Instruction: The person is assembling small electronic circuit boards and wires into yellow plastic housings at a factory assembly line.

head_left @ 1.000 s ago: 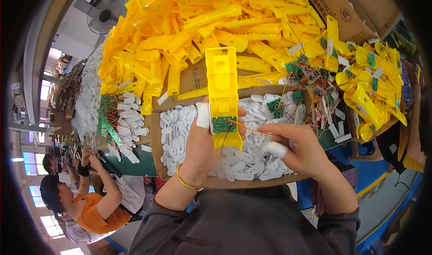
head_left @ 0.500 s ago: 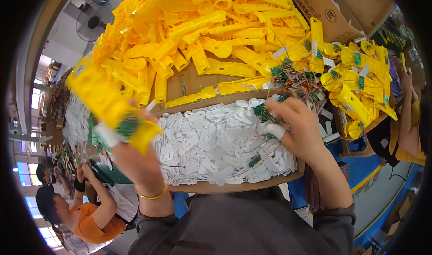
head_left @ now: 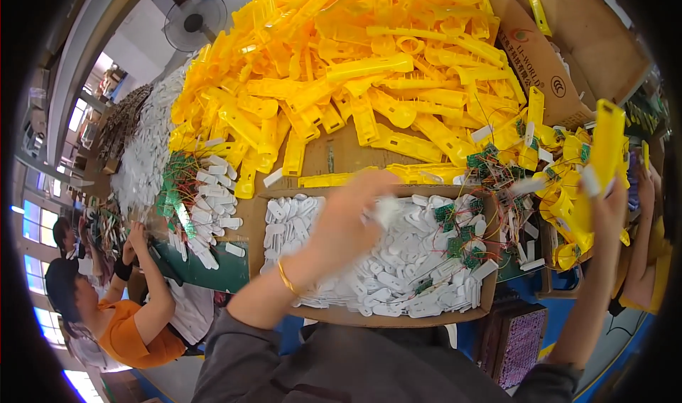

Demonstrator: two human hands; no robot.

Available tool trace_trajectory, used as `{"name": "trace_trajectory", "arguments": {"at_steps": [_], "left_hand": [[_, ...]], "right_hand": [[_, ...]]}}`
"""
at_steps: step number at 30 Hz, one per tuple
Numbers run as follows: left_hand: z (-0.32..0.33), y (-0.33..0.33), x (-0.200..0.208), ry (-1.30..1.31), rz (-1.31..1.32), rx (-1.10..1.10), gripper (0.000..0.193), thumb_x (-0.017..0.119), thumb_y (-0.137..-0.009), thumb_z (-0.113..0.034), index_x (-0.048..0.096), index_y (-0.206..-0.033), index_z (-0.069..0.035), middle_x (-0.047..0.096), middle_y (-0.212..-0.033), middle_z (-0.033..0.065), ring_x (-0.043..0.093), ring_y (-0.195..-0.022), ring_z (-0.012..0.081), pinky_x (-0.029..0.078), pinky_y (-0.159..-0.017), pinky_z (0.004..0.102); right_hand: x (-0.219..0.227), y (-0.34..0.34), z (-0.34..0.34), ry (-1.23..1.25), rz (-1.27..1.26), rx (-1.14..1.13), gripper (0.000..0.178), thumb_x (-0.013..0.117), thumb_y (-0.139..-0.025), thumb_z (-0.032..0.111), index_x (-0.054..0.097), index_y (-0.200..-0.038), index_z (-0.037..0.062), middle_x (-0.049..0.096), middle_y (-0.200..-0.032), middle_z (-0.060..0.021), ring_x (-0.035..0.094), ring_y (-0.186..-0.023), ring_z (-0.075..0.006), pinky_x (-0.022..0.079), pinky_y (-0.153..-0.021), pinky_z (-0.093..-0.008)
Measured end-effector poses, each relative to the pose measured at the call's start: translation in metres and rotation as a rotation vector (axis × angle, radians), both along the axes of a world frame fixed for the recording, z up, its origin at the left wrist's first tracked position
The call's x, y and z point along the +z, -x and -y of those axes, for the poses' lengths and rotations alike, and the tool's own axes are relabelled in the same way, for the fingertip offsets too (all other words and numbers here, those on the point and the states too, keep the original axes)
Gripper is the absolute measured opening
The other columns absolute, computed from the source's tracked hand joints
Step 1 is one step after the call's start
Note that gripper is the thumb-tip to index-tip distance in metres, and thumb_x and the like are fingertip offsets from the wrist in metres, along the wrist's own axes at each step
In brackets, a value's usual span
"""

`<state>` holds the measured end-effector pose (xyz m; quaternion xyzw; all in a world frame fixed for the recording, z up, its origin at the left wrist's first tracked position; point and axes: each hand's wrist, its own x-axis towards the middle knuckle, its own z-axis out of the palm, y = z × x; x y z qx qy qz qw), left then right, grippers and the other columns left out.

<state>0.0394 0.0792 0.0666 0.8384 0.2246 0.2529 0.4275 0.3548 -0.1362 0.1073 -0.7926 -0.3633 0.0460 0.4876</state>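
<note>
Over a cardboard box (head_left: 398,320) of small white plastic pieces (head_left: 355,283), my left hand (head_left: 348,222) is smeared by motion. A white cover shows on one of its fingers, and whether it grips anything is unclear. Far to the right, my right hand (head_left: 608,207) is closed around the lower end of a long yellow plastic housing (head_left: 609,136), held upright. It is above a heap of yellow housings fitted with green circuit boards (head_left: 565,225). Between my hands, wired green circuit boards (head_left: 465,243) lie on the white pieces at the box's right side.
A large pile of yellow housings (head_left: 320,69) fills the table's back. More wired boards (head_left: 177,190) and white pieces (head_left: 213,197) lie left. A printed carton (head_left: 529,58) stands back right. A person in orange (head_left: 135,325) works at left; another person's arm (head_left: 643,225) shows right.
A yellow housing was in my left hand at the left; now my right hand holds one at the far right. My left hand has swung right over the box. The view has shifted.
</note>
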Motion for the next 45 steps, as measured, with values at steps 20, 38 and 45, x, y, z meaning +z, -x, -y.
{"name": "trace_trajectory", "arguments": {"at_steps": [20, 38, 45], "left_hand": [[-0.120, -0.003, 0.003, 0.217, 0.210, -0.023, 0.038, 0.057, -0.082, -0.010, 0.044, -0.117, -0.003, 0.056, -0.105, 0.0115, 0.056, -0.090, 0.0173, 0.045, -0.077, 0.0268], [0.065, 0.053, -0.046, 1.346, 0.336, 0.184, 0.041, 0.035, -0.097, -0.036, 0.039, -0.128, -0.009, 0.057, -0.101, 0.0022, 0.056, -0.086, 0.0094, 0.048, -0.073, 0.0244], [0.078, 0.047, -0.031, 1.148, 0.164, 0.000, 0.044, 0.050, -0.090, -0.020, 0.035, -0.130, -0.006, 0.055, -0.094, 0.0016, 0.054, -0.085, 0.0077, 0.046, -0.074, 0.0234]], "right_hand": [[-0.091, 0.160, -0.092, 0.326, 0.367, 0.819, 0.028, 0.063, -0.059, -0.001, 0.063, -0.087, 0.0053, 0.060, -0.084, -0.0097, 0.061, -0.075, -0.0261, 0.050, -0.060, -0.0331], [-0.072, 0.229, -0.077, 0.027, -1.403, 0.645, 0.007, 0.058, -0.086, 0.007, 0.054, -0.085, 0.0014, 0.059, -0.068, -0.0034, 0.056, -0.054, -0.0079, 0.046, -0.050, -0.0208], [-0.066, 0.211, -0.068, 0.144, -1.216, 0.801, 0.007, 0.063, -0.082, 0.005, 0.057, -0.086, 0.0015, 0.062, -0.074, -0.0032, 0.058, -0.061, -0.0069, 0.048, -0.056, -0.0211]]}}
